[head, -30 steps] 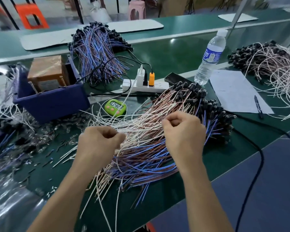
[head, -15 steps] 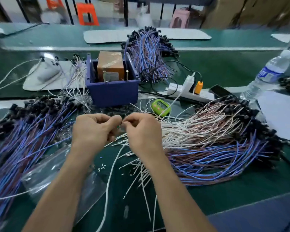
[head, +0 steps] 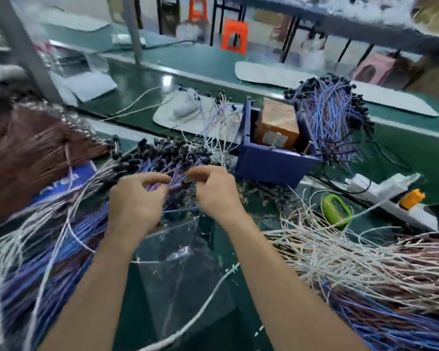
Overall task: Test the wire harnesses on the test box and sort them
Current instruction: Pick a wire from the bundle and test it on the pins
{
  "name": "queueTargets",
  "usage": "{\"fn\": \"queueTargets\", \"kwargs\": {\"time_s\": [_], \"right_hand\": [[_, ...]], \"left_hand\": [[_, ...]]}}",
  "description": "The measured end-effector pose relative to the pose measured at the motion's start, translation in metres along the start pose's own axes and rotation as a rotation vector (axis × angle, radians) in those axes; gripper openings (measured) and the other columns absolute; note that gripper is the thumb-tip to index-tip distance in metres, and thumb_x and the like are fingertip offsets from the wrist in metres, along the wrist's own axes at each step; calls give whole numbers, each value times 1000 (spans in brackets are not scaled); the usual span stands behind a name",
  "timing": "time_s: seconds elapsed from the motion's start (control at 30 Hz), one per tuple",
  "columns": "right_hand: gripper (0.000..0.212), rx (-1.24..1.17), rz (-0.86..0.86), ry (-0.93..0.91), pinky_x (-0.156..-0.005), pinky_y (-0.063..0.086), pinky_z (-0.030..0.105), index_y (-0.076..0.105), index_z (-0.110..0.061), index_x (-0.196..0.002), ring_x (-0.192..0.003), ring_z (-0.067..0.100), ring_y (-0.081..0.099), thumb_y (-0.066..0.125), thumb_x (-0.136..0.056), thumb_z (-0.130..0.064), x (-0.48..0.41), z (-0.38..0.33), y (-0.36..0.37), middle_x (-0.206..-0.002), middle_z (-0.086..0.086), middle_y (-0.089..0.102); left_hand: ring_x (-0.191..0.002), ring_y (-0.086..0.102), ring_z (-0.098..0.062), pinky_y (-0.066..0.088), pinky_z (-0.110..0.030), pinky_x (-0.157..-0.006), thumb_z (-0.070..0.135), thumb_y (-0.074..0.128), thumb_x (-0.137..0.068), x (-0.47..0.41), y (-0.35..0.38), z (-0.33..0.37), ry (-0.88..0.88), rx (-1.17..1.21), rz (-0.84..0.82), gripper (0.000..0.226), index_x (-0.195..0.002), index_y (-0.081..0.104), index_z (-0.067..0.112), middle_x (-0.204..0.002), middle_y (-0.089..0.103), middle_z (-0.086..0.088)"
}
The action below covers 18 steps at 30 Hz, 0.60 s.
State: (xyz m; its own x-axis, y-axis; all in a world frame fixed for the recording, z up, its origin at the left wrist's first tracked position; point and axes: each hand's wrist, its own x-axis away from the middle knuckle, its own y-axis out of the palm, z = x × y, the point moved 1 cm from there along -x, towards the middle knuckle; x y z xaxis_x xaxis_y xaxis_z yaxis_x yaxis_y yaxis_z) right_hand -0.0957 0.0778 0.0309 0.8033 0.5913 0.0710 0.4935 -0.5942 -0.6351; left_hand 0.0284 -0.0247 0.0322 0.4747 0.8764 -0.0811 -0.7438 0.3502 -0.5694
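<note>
The heap of thin blue-and-violet wire harnesses (head: 160,164) — each tipped with a small black connector — lies on the green bench mat (head: 403,153), just left of the dark blue plastic bin (head: 271,164) holding the tan test box (head: 276,125). The left hand (head: 137,201) and the right hand (head: 214,195) hover close together over the heap with fingers curled — blur hides whether either pinches a wire.

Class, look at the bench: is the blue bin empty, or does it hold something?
Not empty: an orange-brown box sits inside the blue bin.
</note>
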Motion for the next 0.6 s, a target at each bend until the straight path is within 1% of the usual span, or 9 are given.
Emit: {"fn": "queueTargets", "kwargs": {"time_s": [0.07, 0.1, 0.17, 0.23, 0.33, 0.43, 0.5, 0.53, 0.6], "right_hand": [[53, -5, -23, 12, -87, 55, 24, 76, -29, -111, -98, 14, 69, 49, -82, 7, -15, -2, 11, -110, -5, 76], [56, 3, -34, 12, -79, 55, 22, 75, -34, -107, -91, 12, 68, 48, -80, 8, -22, -3, 15, -107, -6, 75], [55, 45, -59, -2, -59, 49, 19, 71, -39, -96, -74, 6, 64, 49, -78, 9, -33, -2, 20, -97, -8, 73], [54, 112, -105, -27, -56, 45, 25, 72, -36, -97, -71, 14, 62, 50, -77, 10, -41, 0, 21, -94, -7, 68], [50, 243, -152, -115, -65, 47, 34, 75, -27, -104, -78, 26, 61, 54, -79, 10, -44, 1, 18, -86, -8, 60], [34, 317, -91, -256, -79, 52, 32, 79, -29, -98, -87, 19, 63, 64, -83, -2, -38, -2, 16, -94, -7, 72], [23, 229, -71, -259, -74, 50, 27, 80, -30, -94, -78, 7, 64, 69, -86, -11, -30, -5, 11, -89, -11, 74], [20, 147, -69, -226, -69, 48, 22, 80, -31, -93, -71, 2, 62, 71, -87, -14, -26, -7, 8, -82, -14, 72], [14, -40, -44, -167, -63, 47, 12, 80, -31, -90, -69, -2, 63, 75, -87, -19, -19, -11, -1, -74, -19, 71]], "left_hand": [[-54, 63, -1, 45, -15, -51, 20, 81, -83, -4, -5, -8, 48, -76, 12, 28, -74, 75, 46, -93, 79, 11], [-74, 71, -9, 52, -18, -68, 17, 81, -84, -6, -7, -11, 78, -107, 1, 22, -84, 80, 39, -106, 79, 7], [-105, 70, -17, 51, -26, -93, 14, 81, -84, -8, -7, -16, 107, -168, -39, 22, -101, 82, 29, -119, 76, 4], [-113, 68, -18, 48, -27, -100, 15, 81, -84, -9, -7, -20, 112, -190, -69, 27, -108, 81, 27, -124, 74, 4], [-115, 66, -17, 47, -28, -102, 17, 83, -83, -11, -6, -23, 120, -192, -49, 27, -108, 82, 27, -123, 74, 5], [-111, 68, -19, 52, -38, -101, 18, 87, -80, -10, -7, -24, 160, -209, -8, 19, -98, 84, 23, -113, 77, 3], [-104, 69, -20, 55, -43, -96, 16, 86, -80, -9, -8, -27, 194, -183, 26, 12, -91, 84, 20, -104, 79, 2], [-97, 70, -16, 57, -39, -89, 17, 86, -81, -9, -9, -28, 199, -146, 41, 9, -89, 84, 21, -100, 79, 4], [-66, 63, 1, 51, -17, -63, 24, 85, -83, -10, -15, -28, 138, -41, 42, 7, -87, 84, 29, -89, 79, 12]]}}
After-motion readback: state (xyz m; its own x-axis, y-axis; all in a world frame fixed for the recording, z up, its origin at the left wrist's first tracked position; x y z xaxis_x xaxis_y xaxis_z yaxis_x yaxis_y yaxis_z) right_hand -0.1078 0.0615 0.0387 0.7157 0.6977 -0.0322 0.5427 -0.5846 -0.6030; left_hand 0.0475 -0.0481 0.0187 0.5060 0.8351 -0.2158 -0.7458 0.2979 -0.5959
